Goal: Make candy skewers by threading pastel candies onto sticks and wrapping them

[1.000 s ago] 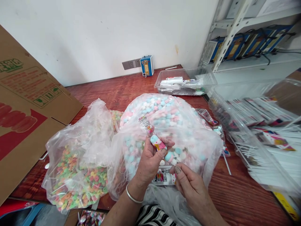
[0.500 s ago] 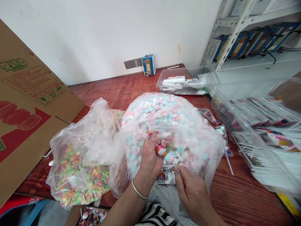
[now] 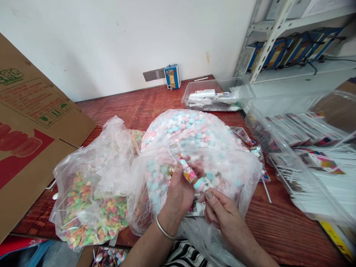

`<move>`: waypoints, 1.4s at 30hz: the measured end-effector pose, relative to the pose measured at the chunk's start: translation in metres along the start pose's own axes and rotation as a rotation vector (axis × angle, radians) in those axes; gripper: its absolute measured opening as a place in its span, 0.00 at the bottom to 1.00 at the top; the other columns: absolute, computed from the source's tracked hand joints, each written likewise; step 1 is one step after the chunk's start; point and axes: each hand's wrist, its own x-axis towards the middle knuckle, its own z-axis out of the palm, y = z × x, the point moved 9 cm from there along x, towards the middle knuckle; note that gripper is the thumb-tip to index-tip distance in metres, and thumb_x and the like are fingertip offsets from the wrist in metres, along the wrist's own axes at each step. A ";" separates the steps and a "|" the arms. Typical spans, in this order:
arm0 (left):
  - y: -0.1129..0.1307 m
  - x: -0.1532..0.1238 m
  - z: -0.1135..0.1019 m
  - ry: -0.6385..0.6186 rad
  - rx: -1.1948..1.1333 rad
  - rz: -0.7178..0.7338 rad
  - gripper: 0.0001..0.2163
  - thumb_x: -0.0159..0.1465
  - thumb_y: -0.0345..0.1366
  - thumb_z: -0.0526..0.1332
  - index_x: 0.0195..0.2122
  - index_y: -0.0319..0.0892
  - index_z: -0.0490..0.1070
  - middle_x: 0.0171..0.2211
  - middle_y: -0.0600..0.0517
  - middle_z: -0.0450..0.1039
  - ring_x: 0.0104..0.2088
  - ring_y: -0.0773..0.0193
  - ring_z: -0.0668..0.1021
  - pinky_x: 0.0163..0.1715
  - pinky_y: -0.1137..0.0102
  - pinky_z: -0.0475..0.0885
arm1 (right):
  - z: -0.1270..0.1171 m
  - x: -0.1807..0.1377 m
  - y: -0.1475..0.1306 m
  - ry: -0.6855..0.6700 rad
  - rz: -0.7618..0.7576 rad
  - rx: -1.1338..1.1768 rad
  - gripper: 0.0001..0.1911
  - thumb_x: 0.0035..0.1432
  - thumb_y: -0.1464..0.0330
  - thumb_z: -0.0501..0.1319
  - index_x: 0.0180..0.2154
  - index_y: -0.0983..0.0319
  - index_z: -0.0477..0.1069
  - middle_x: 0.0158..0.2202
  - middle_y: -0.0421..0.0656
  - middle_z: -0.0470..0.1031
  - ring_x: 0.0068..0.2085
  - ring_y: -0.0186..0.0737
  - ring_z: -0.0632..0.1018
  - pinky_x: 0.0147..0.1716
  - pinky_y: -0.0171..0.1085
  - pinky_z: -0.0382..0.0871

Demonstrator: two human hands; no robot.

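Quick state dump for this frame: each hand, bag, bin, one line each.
left hand: closed on candy skewer
right hand: fingertips at the skewer's lower end, exact grip unclear
candy skewer: partly in printed wrapper, tilted
pastel marshmallow bag: full, open toward the person
fruit-ring candy bag: lying slumped
clear tray: lidless, holds wrappers

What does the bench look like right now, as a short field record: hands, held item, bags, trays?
left hand: grips a narrow printed sleeve with pastel marshmallows inside
right hand: fingertips at the sleeve's lower end
big clear bag of pink, blue and white marshmallows: behind the hands, open
clear bag of orange and green candy rings: left of it
clear plastic tray of white sticks and printed wrappers: right side
red-brown wooden table: under everything
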 end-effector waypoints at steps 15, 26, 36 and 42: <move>-0.008 -0.004 0.000 0.133 0.117 0.104 0.16 0.58 0.48 0.67 0.37 0.42 0.67 0.23 0.59 0.62 0.22 0.73 0.68 0.19 0.77 0.61 | 0.003 0.004 -0.002 0.061 -0.120 -0.224 0.21 0.64 0.49 0.54 0.31 0.60 0.65 0.19 0.31 0.51 0.19 0.30 0.53 0.17 0.32 0.44; 0.010 0.000 0.002 0.008 0.102 0.024 0.12 0.60 0.35 0.67 0.43 0.43 0.70 0.31 0.55 0.69 0.31 0.68 0.74 0.35 0.70 0.72 | 0.017 -0.002 0.010 -0.151 0.138 0.295 0.18 0.64 0.53 0.56 0.34 0.61 0.71 0.14 0.26 0.47 0.13 0.26 0.46 0.15 0.30 0.54; 0.006 0.002 -0.003 0.169 0.162 0.156 0.09 0.61 0.40 0.66 0.36 0.44 0.67 0.28 0.57 0.65 0.27 0.71 0.71 0.28 0.76 0.67 | 0.027 -0.021 -0.046 0.158 -0.851 -1.317 0.15 0.67 0.74 0.51 0.45 0.65 0.76 0.21 0.43 0.74 0.23 0.38 0.71 0.28 0.39 0.58; -0.008 -0.006 -0.001 0.105 0.156 0.095 0.10 0.62 0.42 0.64 0.38 0.42 0.70 0.30 0.55 0.68 0.28 0.71 0.73 0.33 0.73 0.70 | 0.015 -0.013 -0.052 0.255 -0.695 -1.125 0.16 0.67 0.70 0.49 0.33 0.63 0.73 0.23 0.43 0.72 0.24 0.39 0.70 0.25 0.37 0.56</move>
